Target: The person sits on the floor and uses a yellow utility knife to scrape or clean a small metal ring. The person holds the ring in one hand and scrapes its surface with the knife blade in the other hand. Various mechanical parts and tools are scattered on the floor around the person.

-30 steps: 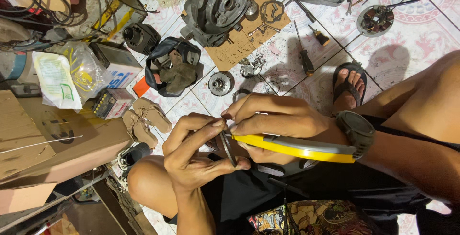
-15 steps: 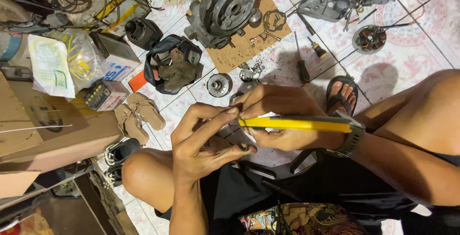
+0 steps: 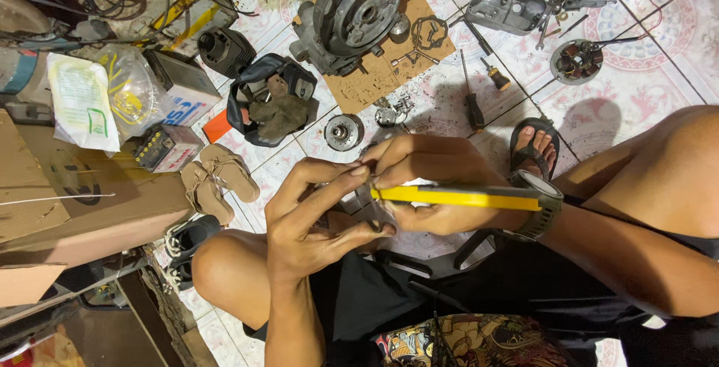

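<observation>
My right hand [image 3: 434,180] grips a tool with a long yellow handle [image 3: 464,198] that lies across my palm and points left. My left hand [image 3: 314,221] pinches a small dark metal part [image 3: 365,201] at the tool's tip, fingers curled around it. Both hands meet above my lap, over my bent knee [image 3: 225,262]. The part is mostly hidden by my fingers. A dark watch [image 3: 541,201] sits on my right wrist.
On the tiled floor lie a grey engine casing [image 3: 352,15] on cardboard [image 3: 382,75], a screwdriver [image 3: 472,101], a round stator [image 3: 575,60], a metal cover [image 3: 509,7], a small gear [image 3: 343,131], sandals [image 3: 217,180], boxes and a plastic bag [image 3: 127,93]. My sandalled foot [image 3: 533,146] rests nearby.
The yellow-handled tool has levelled out and my hands have shifted slightly right and closer together. The view has tilted a little.
</observation>
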